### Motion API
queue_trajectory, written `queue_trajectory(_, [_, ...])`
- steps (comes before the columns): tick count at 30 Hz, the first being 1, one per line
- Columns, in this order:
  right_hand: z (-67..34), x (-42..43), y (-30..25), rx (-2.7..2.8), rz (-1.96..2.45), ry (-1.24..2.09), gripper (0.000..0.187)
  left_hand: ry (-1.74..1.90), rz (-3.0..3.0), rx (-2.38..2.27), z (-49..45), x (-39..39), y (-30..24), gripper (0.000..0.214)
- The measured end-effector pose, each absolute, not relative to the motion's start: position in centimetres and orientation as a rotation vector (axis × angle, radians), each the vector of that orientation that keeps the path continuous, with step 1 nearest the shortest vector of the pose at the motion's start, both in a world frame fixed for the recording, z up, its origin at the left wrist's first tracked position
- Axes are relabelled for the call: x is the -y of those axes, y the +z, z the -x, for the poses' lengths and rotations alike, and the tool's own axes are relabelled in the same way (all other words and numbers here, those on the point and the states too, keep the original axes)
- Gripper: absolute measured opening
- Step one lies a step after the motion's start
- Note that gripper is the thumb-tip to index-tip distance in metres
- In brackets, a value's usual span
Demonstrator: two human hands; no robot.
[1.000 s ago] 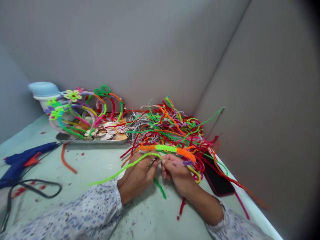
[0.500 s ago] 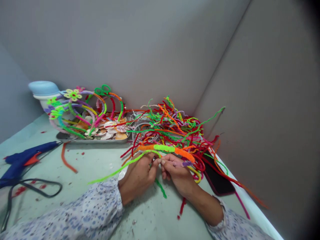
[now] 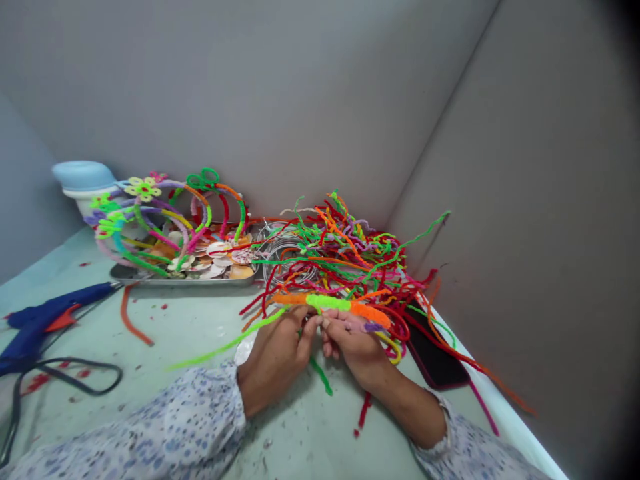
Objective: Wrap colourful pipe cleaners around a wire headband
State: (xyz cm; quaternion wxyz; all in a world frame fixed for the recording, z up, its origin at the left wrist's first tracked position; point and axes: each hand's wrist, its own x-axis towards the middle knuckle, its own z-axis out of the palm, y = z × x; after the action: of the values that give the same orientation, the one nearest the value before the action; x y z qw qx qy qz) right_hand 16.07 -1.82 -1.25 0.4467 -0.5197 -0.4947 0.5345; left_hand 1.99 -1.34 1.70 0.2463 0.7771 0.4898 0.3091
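Observation:
Fuzzy pipe cleaners are wound round a headband (image 3: 329, 303), orange on both sides of a lime green stretch, its arc held up above my fingertips. My left hand (image 3: 285, 347) is closed, thumb and finger pinched below the arc. A loose lime green pipe cleaner (image 3: 225, 347) trails from it to the left. My right hand (image 3: 353, 347) is closed too, its pinched fingertips meeting the left ones. A purple part (image 3: 373, 327) lies across its knuckles. A green end (image 3: 321, 377) hangs under the hands. What exactly sits between the fingertips is hidden.
A metal tray (image 3: 200, 283) holds seashells and finished flower headbands (image 3: 145, 189) beside a blue-lidded container (image 3: 85, 177). Tangled pipe cleaners (image 3: 350, 247) and wire coils (image 3: 283, 250) lie behind my hands. A blue glue gun (image 3: 60, 307) rests left, a phone (image 3: 440, 357) right.
The loose lime green pipe cleaner, which arched over my left hand to the fingertips, now lies lower behind that hand. The headband arc has dipped slightly. Both hands stay almost in place.

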Motion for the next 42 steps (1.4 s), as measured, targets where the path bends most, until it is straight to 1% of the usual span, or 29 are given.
queue_trajectory(5, [-16.3,1.8,-1.4,1.275,1.340,1.274,0.030,0.832,-2.139,-1.354,-2.0,1.3,2.1,0.024])
queue_trajectory(10, [-16.4,1.9,-2.0,1.314,1.306,1.248,0.026,0.820,-2.222,-1.414,-2.0,1.3,2.3,0.029])
queue_trajectory(16, [-16.1,2.0,-2.0,1.340,1.338,1.180,0.027,0.874,-2.212,-1.356,-2.1,1.0,1.8,0.025])
queue_trajectory(21, [-16.2,2.2,-1.5,1.314,1.301,1.243,0.032,0.893,-2.166,-1.331,-2.1,1.2,1.8,0.029])
queue_trajectory(24, [-16.3,2.3,-1.1,1.296,1.227,1.289,0.031,0.892,-2.143,-1.290,-2.1,1.3,2.0,0.033])
queue_trajectory(29, [-16.1,2.2,-1.3,1.260,1.335,1.286,0.030,0.882,-2.119,-1.322,-2.1,1.4,2.0,0.027])
queue_trajectory(34, [-15.9,2.2,-1.9,1.298,1.353,1.204,0.025,0.885,-2.186,-1.380,-2.0,1.2,1.8,0.021])
queue_trajectory(39, [-15.8,2.3,-1.4,1.269,1.349,1.195,0.019,0.849,-2.155,-1.406,-2.0,1.2,1.7,0.022])
queue_trajectory(42, [-15.9,2.1,-1.6,1.240,1.372,1.230,0.022,0.882,-2.045,-1.356,-2.1,1.2,1.9,0.023])
